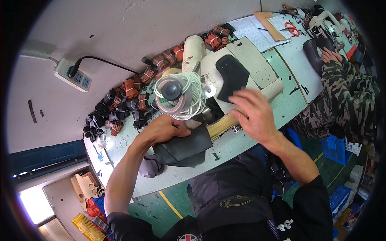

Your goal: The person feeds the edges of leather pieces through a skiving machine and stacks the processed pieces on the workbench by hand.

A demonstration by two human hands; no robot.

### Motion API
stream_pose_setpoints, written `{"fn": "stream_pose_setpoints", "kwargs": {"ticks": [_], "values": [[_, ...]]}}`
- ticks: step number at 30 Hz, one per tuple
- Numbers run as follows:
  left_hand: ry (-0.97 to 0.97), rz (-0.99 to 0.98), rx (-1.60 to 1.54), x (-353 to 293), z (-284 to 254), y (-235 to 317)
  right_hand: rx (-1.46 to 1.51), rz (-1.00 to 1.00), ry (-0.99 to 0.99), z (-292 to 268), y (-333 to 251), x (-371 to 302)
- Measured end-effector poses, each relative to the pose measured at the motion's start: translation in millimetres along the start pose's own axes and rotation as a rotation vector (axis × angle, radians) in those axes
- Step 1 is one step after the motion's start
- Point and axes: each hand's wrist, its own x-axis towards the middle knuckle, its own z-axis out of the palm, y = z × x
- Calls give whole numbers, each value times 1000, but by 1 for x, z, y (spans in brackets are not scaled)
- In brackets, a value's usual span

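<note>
My left hand (171, 128) is bent at the near side of a cream machine (257, 60), its fingers closed at the top edge of a dark grey leather-like sheet (183, 148). The sheet hangs folded over the table's front part. My right hand (257, 116), slightly blurred, is held over the machine with thumb and fingers apart, nothing visible between them. Its fingertips come close to a black curved flat piece (231, 76) lying on the machine top. A coil of white cord (195, 96) hangs round the machine's upright part, near my left hand.
Rolled bundles of brown and black strips (130, 88) line the wall side of the table. A power strip (72, 75) is mounted on the wall. Papers (253, 34) and orange-handled scissors (292, 29) lie far right. A co-worker's hand (330, 55) rests on a dark piece.
</note>
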Motion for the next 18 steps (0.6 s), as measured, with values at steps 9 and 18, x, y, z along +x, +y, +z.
{"fn": "stream_pose_setpoints", "kwargs": {"ticks": [9,18], "values": [[229,355,-6,27,19,2,321,399,-312,21,-18,4],[50,134,-81,-10,15,7,-3,56,11,-18,-8,16]]}}
